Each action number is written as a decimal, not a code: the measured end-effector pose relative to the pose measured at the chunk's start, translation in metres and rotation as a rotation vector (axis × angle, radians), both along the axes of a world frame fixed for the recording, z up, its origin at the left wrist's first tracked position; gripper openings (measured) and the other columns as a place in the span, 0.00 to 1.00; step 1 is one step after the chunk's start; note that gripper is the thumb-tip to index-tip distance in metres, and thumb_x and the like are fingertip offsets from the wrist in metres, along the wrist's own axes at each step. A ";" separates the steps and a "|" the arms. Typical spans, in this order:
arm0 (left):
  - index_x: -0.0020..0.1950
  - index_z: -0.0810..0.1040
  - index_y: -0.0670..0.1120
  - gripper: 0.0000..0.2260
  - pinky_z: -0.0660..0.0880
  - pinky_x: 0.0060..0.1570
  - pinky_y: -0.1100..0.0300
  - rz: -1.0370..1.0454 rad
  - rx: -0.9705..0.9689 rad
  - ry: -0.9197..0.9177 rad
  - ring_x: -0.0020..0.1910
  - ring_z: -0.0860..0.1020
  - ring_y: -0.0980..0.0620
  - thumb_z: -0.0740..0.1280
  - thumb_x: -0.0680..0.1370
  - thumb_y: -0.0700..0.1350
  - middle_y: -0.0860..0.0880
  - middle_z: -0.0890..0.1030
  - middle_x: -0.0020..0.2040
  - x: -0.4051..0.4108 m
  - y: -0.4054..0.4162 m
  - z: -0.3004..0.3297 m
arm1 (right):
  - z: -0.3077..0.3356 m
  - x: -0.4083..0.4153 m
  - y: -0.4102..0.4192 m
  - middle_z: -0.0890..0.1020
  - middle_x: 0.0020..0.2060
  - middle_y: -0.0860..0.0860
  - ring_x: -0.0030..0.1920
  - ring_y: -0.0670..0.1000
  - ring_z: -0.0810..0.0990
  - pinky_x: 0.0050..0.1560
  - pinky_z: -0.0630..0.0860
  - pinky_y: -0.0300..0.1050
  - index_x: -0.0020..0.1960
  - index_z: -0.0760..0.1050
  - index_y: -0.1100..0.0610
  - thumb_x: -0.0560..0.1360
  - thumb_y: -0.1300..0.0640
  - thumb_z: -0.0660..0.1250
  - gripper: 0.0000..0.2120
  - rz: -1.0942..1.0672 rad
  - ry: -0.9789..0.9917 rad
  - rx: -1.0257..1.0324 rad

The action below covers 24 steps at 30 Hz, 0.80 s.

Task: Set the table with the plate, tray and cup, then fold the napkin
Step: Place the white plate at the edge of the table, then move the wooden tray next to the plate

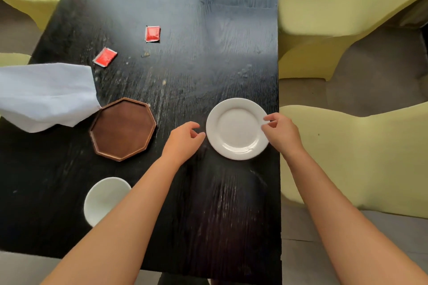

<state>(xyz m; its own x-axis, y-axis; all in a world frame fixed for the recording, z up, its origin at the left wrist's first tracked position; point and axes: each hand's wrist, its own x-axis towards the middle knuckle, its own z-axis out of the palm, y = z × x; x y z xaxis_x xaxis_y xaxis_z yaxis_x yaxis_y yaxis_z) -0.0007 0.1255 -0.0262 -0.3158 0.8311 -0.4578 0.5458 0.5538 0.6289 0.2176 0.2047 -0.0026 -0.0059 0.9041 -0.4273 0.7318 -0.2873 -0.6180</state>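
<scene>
Plate: a white round plate [236, 128] lies flat on the dark wooden worktop [185, 76], close to its right edge and roughly midway along it.
Right hand: the right hand [281, 133] sits at the plate's right rim, thumb and forefinger curled in and pinching the rim; the forearm comes in from the lower right, over the worktop's right edge.
Left hand: the left hand [185, 139] is just beside the plate's left rim, fingers loosely curled with thumb and forefinger spread apart, gripping nothing; whether a fingertip touches the rim is hard to tell from this view.
Tray: a brown many-sided tray [122, 128] with a raised lip lies flat left of the left hand, near the worktop's middle and well apart from the plate.
Napkin: a white cloth napkin [46, 97] lies rumpled and unfolded at the worktop's left edge, one corner resting on the tray's upper left rim.
Cup: a white cup [104, 199] stands toward the near left part of the worktop, below the tray, partly hidden behind the left forearm.
Sachets: two red sachets [105, 56] [152, 33] lie farther up the worktop, beyond the tray and napkin, apart from each other.
Chairs: pale yellow-green chairs [347, 2] stand along the right side of the worktop, with more of the same colour at the upper left corner.
</scene>
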 end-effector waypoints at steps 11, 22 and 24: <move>0.68 0.68 0.46 0.21 0.72 0.51 0.51 -0.044 0.071 0.566 0.56 0.76 0.45 0.59 0.78 0.53 0.46 0.77 0.58 -0.068 -0.087 0.087 | 0.069 -0.139 -0.069 0.74 0.56 0.55 0.56 0.57 0.72 0.46 0.68 0.49 0.62 0.68 0.55 0.75 0.50 0.61 0.18 0.616 -0.398 0.338; 0.66 0.69 0.48 0.20 0.71 0.56 0.51 0.006 -0.052 0.704 0.52 0.77 0.50 0.59 0.78 0.56 0.48 0.78 0.55 -0.168 -0.127 0.076 | 0.057 -0.225 -0.093 0.71 0.61 0.55 0.60 0.57 0.71 0.52 0.71 0.51 0.68 0.61 0.54 0.76 0.48 0.61 0.24 0.720 -0.451 0.391; 0.67 0.69 0.47 0.21 0.70 0.59 0.51 -0.004 -0.059 0.690 0.54 0.77 0.50 0.59 0.78 0.56 0.48 0.78 0.56 -0.186 -0.125 0.070 | 0.050 -0.240 -0.096 0.70 0.63 0.55 0.62 0.56 0.70 0.53 0.71 0.51 0.71 0.58 0.54 0.76 0.48 0.60 0.26 0.718 -0.486 0.379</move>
